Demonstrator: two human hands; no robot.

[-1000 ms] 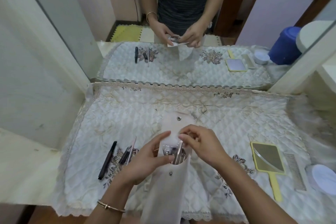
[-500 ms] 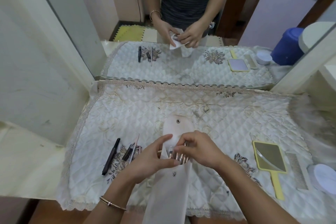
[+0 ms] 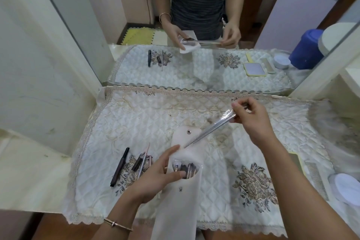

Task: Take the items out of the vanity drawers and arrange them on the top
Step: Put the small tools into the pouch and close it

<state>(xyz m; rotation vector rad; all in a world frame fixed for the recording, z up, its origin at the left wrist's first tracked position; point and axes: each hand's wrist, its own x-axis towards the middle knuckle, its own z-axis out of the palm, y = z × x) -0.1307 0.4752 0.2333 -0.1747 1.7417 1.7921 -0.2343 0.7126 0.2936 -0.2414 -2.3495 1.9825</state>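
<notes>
Head view: right hand [image 3: 251, 121] pinches a brush [image 3: 210, 130], left hand [image 3: 155, 177] grips pouch [image 3: 181, 191] — pens [image 3: 119, 166] alongside.

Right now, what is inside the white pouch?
The white pouch shows several slim metal and dark tool ends at its mouth; their lower lengths are hidden by the fabric.

Home dressing corner: a vanity top under a white quilted, lace-edged cloth [image 3: 148, 122] with a wall mirror [image 3: 194, 64] at the far side. Near right lie a yellow-framed hand mirror [image 3: 297, 159] and pale comb [image 3: 316, 179]; near left, black cosmetic pencils [image 3: 119, 166].
</notes>
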